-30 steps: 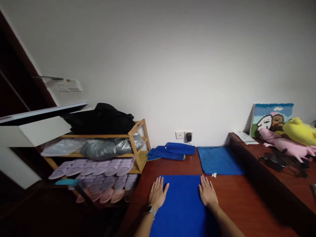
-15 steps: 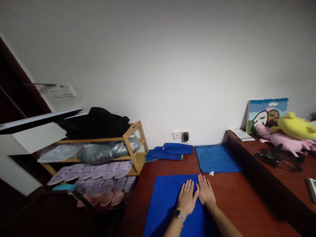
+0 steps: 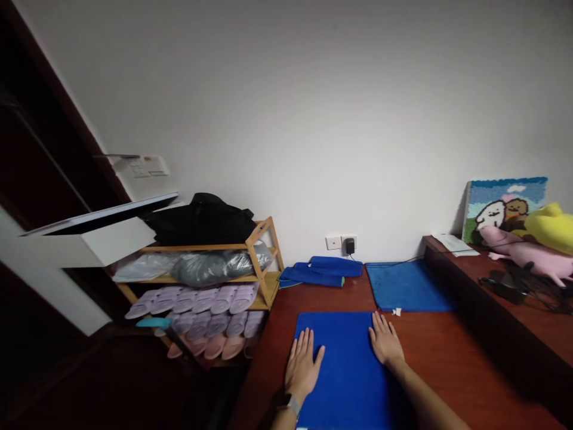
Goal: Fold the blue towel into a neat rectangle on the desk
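Note:
A dark blue towel [image 3: 344, 364] lies spread flat on the red-brown table [image 3: 430, 370] in front of me. My left hand [image 3: 303, 367] rests flat on its left edge, fingers stretched out, a watch on the wrist. My right hand [image 3: 385, 340] lies flat on the towel's upper right corner, fingers spread. Neither hand holds anything.
A lighter blue towel [image 3: 405, 286] lies spread behind, and folded blue towels [image 3: 324, 272] sit by the wall socket [image 3: 342, 243]. A wooden rack [image 3: 264, 269] with several slippers stands left. A raised shelf [image 3: 501, 298] at right carries plush toys [image 3: 532, 248], cables and a picture.
My left hand slid from beside the right hand back across the towel to its left edge. The right hand stayed at the upper right corner. The view shifted slightly.

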The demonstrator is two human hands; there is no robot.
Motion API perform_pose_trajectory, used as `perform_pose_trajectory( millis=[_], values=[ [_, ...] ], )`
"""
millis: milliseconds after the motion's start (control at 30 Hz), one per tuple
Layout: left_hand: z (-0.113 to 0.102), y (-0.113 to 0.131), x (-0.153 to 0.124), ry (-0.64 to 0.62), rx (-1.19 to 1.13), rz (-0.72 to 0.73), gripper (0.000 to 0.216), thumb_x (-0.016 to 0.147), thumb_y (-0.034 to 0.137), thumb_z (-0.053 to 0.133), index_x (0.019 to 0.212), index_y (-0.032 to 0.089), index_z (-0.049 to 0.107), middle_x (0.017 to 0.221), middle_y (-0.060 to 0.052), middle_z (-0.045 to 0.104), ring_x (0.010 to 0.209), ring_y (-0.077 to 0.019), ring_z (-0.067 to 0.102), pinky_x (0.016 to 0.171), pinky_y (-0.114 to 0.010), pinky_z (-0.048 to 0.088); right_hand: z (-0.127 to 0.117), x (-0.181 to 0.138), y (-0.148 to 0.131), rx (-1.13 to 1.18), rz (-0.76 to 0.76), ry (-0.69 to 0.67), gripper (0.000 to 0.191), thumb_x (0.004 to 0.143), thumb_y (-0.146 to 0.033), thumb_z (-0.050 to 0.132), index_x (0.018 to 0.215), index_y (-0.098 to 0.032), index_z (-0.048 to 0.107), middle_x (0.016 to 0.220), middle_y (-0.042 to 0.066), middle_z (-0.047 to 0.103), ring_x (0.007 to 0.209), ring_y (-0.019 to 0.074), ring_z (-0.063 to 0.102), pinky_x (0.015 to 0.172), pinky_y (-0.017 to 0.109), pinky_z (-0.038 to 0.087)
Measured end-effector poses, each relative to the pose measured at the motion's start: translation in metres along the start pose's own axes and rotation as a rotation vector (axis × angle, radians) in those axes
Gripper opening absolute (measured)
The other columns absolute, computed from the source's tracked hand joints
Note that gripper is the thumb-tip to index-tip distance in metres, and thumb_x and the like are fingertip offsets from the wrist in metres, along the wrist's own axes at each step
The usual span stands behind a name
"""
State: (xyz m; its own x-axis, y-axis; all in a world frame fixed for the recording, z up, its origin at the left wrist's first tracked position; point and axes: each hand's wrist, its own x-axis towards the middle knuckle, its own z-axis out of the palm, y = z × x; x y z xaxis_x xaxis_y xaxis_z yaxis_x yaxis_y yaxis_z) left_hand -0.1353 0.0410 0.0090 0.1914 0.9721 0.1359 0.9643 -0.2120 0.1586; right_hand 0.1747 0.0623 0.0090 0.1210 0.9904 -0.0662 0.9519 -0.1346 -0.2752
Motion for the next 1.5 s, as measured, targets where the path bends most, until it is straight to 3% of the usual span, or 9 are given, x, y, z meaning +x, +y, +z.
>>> perform_pose_trajectory(
  millis=[200,367,667,800,900,1033,1133,1367,1500],
  values=[
    [0.002,0.006,0.004,0.008,-0.008,-0.009,0.081,0.102,0.067,0.016,0.16,0.013,0.027,0.167,-0.008,0.023,0.155,-0.026,0.022,0.128,-0.048,0.021,-0.006,-0.033,-0.008,0.018,-0.004,0.094,0.067,0.102,-0.043,0.01,0.162,-0.015,0.017,0.17,0.001,0.015,0.157,0.018,0.009,0.127,0.039,0.009],
    [0.004,0.006,0.006,0.018,0.005,-0.005,0.08,0.102,0.068,0.016,0.16,0.014,0.03,0.167,-0.009,0.026,0.155,-0.0262,0.023,0.128,-0.048,0.021,0.009,-0.067,-0.008,0.01,0.002,0.035,0.071,0.102,-0.049,0.013,0.161,-0.011,0.02,0.169,0.004,0.019,0.157,0.0213,0.013,0.128,0.041,0.011],
    [-0.001,0.006,0.009,-0.027,0.036,-0.018,0.079,0.103,0.064,0.018,0.16,0.012,0.028,0.167,-0.011,0.023,0.155,-0.0267,0.022,0.128,-0.049,0.02,0.0,-0.072,-0.009,0.07,0.011,0.002,0.07,0.101,-0.046,0.013,0.161,-0.01,0.02,0.169,0.003,0.016,0.157,0.02,0.012,0.128,0.04,0.009],
    [0.001,0.055,0.01,0.059,-0.009,0.153,0.068,0.106,0.056,0.018,0.163,0.019,0.02,0.168,-0.007,0.023,0.155,-0.0252,0.022,0.127,-0.049,0.022,0.0,-0.072,-0.009,0.089,0.013,0.013,0.07,0.101,-0.046,0.013,0.161,-0.01,0.019,0.169,0.003,0.015,0.157,0.02,0.011,0.128,0.041,0.009],
    [0.007,0.117,0.01,0.005,-0.075,0.37,0.063,0.107,0.051,0.018,0.163,0.023,0.017,0.169,-0.003,0.024,0.156,-0.023,0.021,0.128,-0.047,0.023,-0.001,-0.073,-0.008,0.062,0.0,-0.002,0.069,0.1,-0.041,0.015,0.161,-0.009,0.019,0.169,0.004,0.015,0.157,0.0209,0.01,0.128,0.041,0.009],
    [0.019,0.162,0.008,-0.086,-0.132,0.401,0.061,0.107,0.047,0.011,0.162,0.023,0.021,0.168,-0.002,0.026,0.156,-0.0208,0.021,0.128,-0.045,0.022,0.0,-0.074,-0.007,0.005,-0.046,-0.017,0.067,0.1,-0.038,0.017,0.16,-0.011,0.023,0.169,0.005,0.013,0.157,0.0228,0.009,0.128,0.043,0.008],
    [0.021,0.139,0.004,-0.095,-0.118,0.37,0.061,0.107,0.049,0.011,0.163,0.025,0.02,0.168,-0.001,0.027,0.156,-0.0206,0.021,0.128,-0.045,0.02,0.004,-0.072,-0.006,0.023,-0.026,0.011,0.068,0.1,-0.042,0.016,0.161,-0.011,0.023,0.169,0.005,0.016,0.157,0.022,0.01,0.128,0.042,0.009],
    [0.001,0.005,-0.018,-0.046,0.013,0.091,0.068,0.105,0.061,0.016,0.162,0.024,0.021,0.167,-0.003,0.027,0.155,-0.023,0.024,0.127,-0.048,0.022,0.008,-0.072,-0.006,0.031,0.001,0.024,0.07,0.101,-0.046,0.013,0.161,-0.011,0.021,0.169,0.004,0.018,0.157,0.0209,0.013,0.127,0.042,0.01],
    [-0.002,-0.018,-0.028,-0.017,0.027,0.047,0.073,0.104,0.063,0.017,0.162,0.019,0.025,0.168,-0.004,0.026,0.155,-0.0226,0.023,0.127,-0.045,0.021,0.001,-0.073,-0.009,-0.003,0.019,-0.009,0.07,0.101,-0.044,0.013,0.161,-0.009,0.02,0.169,0.005,0.018,0.157,0.0213,0.013,0.128,0.041,0.01]
  ],
)
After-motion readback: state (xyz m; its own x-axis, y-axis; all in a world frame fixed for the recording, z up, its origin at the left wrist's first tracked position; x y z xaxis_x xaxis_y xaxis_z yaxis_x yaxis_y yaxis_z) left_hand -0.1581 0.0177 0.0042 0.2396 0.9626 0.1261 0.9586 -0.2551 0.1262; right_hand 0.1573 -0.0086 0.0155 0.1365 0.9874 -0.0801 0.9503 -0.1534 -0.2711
